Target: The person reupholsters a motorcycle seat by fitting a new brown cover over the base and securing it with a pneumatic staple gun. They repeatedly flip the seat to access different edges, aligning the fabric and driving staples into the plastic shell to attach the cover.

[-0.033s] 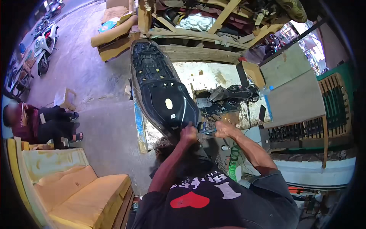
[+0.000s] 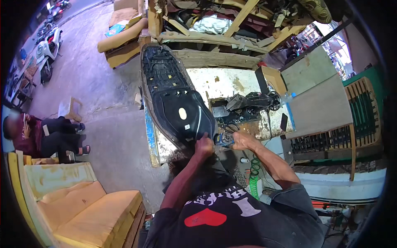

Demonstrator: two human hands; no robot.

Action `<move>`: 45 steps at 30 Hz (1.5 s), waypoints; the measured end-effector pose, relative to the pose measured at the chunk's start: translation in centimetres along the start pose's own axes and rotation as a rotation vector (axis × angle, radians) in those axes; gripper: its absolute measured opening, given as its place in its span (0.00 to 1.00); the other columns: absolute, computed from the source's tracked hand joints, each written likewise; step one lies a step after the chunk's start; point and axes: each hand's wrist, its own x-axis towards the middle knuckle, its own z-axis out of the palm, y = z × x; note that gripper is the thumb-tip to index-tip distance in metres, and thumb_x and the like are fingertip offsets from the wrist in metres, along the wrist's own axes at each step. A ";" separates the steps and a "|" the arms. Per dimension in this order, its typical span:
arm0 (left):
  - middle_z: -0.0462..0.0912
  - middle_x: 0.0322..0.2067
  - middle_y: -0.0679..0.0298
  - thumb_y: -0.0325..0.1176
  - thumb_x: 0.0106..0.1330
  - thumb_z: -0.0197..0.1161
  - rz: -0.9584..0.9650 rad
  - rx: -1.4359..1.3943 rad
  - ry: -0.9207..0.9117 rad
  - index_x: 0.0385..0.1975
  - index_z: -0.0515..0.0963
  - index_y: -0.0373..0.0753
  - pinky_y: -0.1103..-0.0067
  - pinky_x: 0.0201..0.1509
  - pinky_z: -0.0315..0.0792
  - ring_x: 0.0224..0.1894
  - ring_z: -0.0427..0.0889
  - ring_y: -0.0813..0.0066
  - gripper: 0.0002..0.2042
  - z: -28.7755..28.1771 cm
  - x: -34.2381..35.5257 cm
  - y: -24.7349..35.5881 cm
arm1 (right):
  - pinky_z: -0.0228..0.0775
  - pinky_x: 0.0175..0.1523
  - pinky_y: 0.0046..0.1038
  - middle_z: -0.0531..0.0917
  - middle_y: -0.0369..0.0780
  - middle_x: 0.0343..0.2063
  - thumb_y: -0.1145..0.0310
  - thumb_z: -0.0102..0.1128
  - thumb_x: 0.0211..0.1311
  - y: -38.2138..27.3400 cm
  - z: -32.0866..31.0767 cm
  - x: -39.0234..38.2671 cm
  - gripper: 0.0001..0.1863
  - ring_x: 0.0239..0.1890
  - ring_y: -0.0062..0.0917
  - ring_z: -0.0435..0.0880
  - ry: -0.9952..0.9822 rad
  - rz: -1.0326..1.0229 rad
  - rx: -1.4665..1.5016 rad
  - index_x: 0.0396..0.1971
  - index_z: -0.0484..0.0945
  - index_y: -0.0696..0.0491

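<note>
A long motorcycle seat (image 2: 175, 101) lies underside up on the worn white worktable (image 2: 219, 78), its black base showing and its cover edge running round it. At the seat's near end, my left hand (image 2: 204, 146) is closed on the cover edge; its fingertips are partly hidden. Just to the right, my right hand (image 2: 243, 141) grips a blue and dark staple gun (image 2: 224, 139), its nose against or very close to the seat's near right rim. Whether it touches cannot be told.
A dark sewing machine (image 2: 254, 102) is set in the table, with scissors (image 2: 232, 128) and a black phone (image 2: 284, 122) nearby. A green coiled hose (image 2: 254, 173) hangs at my right. A yellow sofa (image 2: 91, 206) stands lower left; a seated person (image 2: 45, 134) is at far left.
</note>
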 end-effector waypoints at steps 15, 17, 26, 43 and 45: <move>0.81 0.49 0.44 0.40 0.58 0.66 -0.084 -0.131 -0.069 0.34 0.85 0.41 0.50 0.49 0.76 0.45 0.83 0.40 0.10 -6.2 1.9 3.7 | 0.75 0.40 0.43 0.86 0.53 0.27 0.60 0.69 0.49 5.0 3.6 -3.0 0.21 0.30 0.40 0.85 0.215 0.033 0.335 0.36 0.83 0.63; 0.80 0.47 0.47 0.40 0.58 0.65 -0.122 -0.041 -0.051 0.37 0.85 0.40 0.51 0.51 0.75 0.47 0.81 0.40 0.12 -5.5 1.8 5.1 | 0.75 0.40 0.42 0.86 0.53 0.26 0.60 0.70 0.48 5.6 4.4 -3.5 0.21 0.29 0.40 0.85 0.259 0.121 0.389 0.34 0.83 0.65; 0.75 0.51 0.52 0.40 0.62 0.63 -0.334 0.082 -0.303 0.45 0.84 0.35 0.55 0.54 0.75 0.57 0.76 0.49 0.17 -6.2 4.4 7.8 | 0.76 0.44 0.43 0.87 0.52 0.28 0.62 0.71 0.48 3.2 2.2 -6.9 0.19 0.32 0.41 0.86 0.262 0.204 0.396 0.33 0.83 0.63; 0.67 0.69 0.46 0.52 0.71 0.65 -0.874 -0.794 0.603 0.76 0.57 0.35 0.64 0.74 0.60 0.71 0.68 0.52 0.41 -15.8 -3.8 -0.7 | 0.77 0.45 0.47 0.87 0.55 0.32 0.58 0.67 0.50 1.8 2.4 -1.1 0.21 0.37 0.50 0.87 -0.014 -0.056 0.175 0.39 0.84 0.59; 0.73 0.65 0.47 0.53 0.79 0.55 -0.960 -0.752 0.576 0.74 0.61 0.35 0.64 0.72 0.63 0.68 0.71 0.56 0.33 -15.6 -2.9 -0.2 | 0.78 0.45 0.48 0.87 0.55 0.34 0.58 0.67 0.51 0.2 1.4 -1.1 0.21 0.38 0.51 0.87 -0.044 -0.063 0.092 0.40 0.84 0.58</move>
